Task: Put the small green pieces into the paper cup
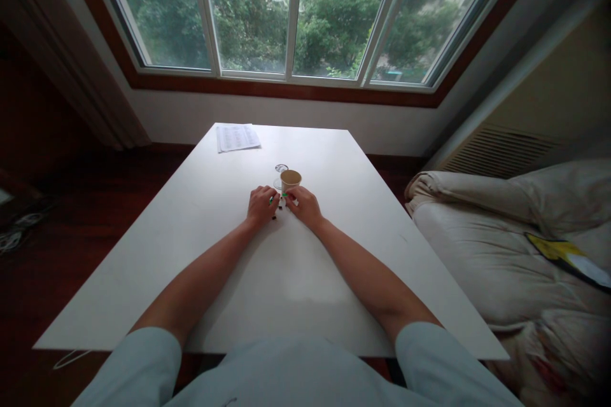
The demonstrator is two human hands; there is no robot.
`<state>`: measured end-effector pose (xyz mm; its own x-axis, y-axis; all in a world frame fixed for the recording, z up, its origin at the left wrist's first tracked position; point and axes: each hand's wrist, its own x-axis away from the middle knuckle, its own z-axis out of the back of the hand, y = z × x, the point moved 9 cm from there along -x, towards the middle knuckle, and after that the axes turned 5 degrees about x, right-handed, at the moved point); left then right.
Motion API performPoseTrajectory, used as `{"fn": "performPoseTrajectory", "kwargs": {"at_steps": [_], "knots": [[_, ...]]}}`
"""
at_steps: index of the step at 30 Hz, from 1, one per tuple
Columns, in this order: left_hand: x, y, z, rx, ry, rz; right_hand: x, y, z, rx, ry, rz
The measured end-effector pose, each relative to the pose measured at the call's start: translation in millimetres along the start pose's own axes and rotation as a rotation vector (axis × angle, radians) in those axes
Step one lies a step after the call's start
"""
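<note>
My left hand (261, 205) is closed near the middle of the table, its fingers curled round a small green piece (271, 201). Opposite it, my right hand (306, 206) pinches another tiny green piece between thumb and fingers; its kind is too small to tell. Just behind the right fingers stands an upright paper cup (291, 177), partly covered by that hand. Several small dark bits (273, 217) lie on the tabletop between and below the hands. To the cup's left is a thin, clear round item (281, 168), perhaps with a second beside it.
The white table (305, 292) reaches toward the window wall. Printed sheets (237, 138) lie at its far left corner. A cream sofa (468, 248) stands along the right, with a yellow and black item (556, 249) on it. A curtain (90, 57) hangs at left.
</note>
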<state>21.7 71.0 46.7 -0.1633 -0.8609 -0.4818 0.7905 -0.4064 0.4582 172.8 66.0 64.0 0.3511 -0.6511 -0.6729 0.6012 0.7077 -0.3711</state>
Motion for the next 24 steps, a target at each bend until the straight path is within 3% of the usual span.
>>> {"fn": "performPoseTrajectory", "kwargs": {"at_steps": [7, 14, 20, 24], "knots": [[3, -22, -1.9, -0.102, 0.002, 0.17, -15, 18, 24, 0.055, 0.239, -0.222], [4, -23, -8.1, -0.121, -0.068, 0.186, -21, 36, 21, 0.037, 0.21, -0.419], [6, -22, -5.7, -0.13, -0.051, 0.182, -20, 34, 16, 0.008, 0.164, -0.415], [6, -26, -3.9, -0.137, -0.052, 0.202, -11, 17, 17, 0.025, 0.132, -0.233]]}}
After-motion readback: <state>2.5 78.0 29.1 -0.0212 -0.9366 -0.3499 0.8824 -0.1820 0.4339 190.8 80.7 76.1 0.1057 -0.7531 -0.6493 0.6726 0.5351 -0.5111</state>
